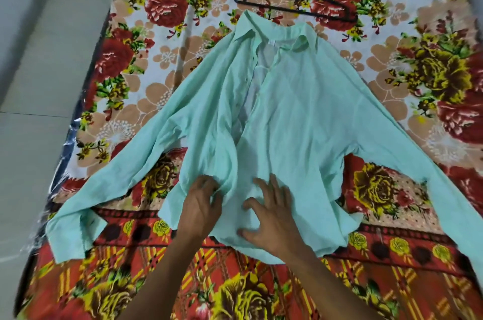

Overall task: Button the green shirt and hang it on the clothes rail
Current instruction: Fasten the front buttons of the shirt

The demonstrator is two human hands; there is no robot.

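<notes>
A light green long-sleeved shirt [300, 121] lies face up on the bed, collar away from me, sleeves spread to both sides. Its front is unbuttoned and gapes open down the middle. My left hand [201, 204] grips a fold of the left front panel near the hem, fingers curled into the cloth. My right hand [271, 217] rests on the right front panel near the hem with fingers spread. A black plastic hanger [295, 5] lies flat on the bed just beyond the collar. No clothes rail is in view.
The bed is covered by a floral sheet [418, 71] in red, yellow and peach. Grey floor tiles [39, 84] run along the bed's left side. The left edge of the bed runs diagonally from top centre to bottom left.
</notes>
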